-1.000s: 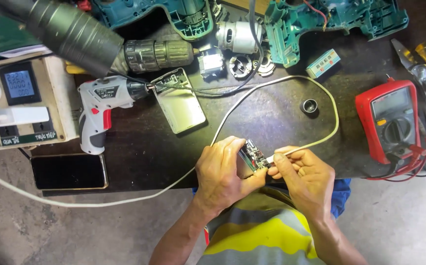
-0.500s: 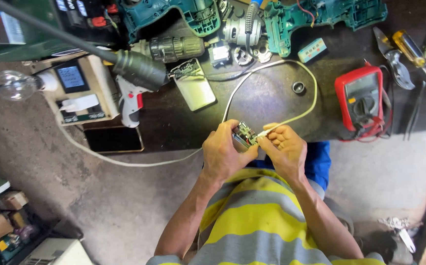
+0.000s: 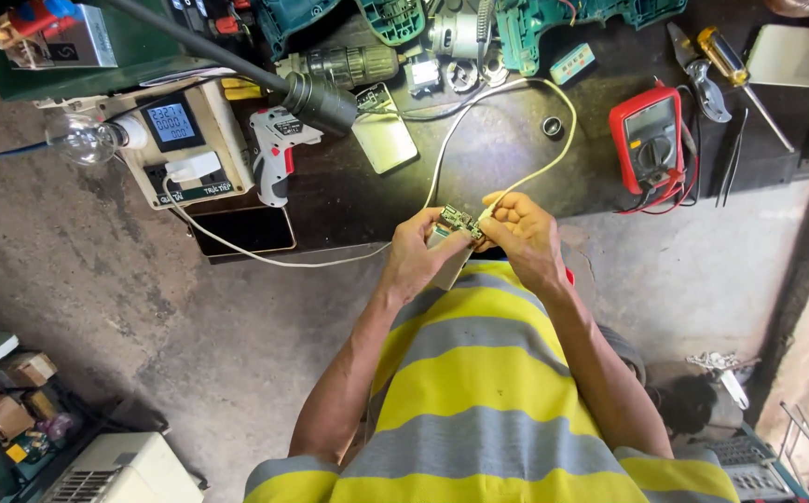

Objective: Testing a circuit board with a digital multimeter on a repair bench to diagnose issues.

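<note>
Both forearms reach forward from a yellow-and-grey striped shirt [image 3: 479,391], elbows bent, and the hands meet just off the near edge of the dark worktop [image 3: 498,158]. The left hand [image 3: 420,253] is curled closed around a small pale casing [image 3: 448,263], fingers wrapped over its top. A little green circuit board [image 3: 461,222] sits at the upper end of that casing, between the two hands. The right hand [image 3: 523,237] is closed as well, its fingertips pinching at the board's right edge, where a white cable [image 3: 442,163] loops away across the worktop. A red multimeter [image 3: 648,140] lies to the right, well apart, and a white cordless screwdriver [image 3: 276,149] to the left.
</note>
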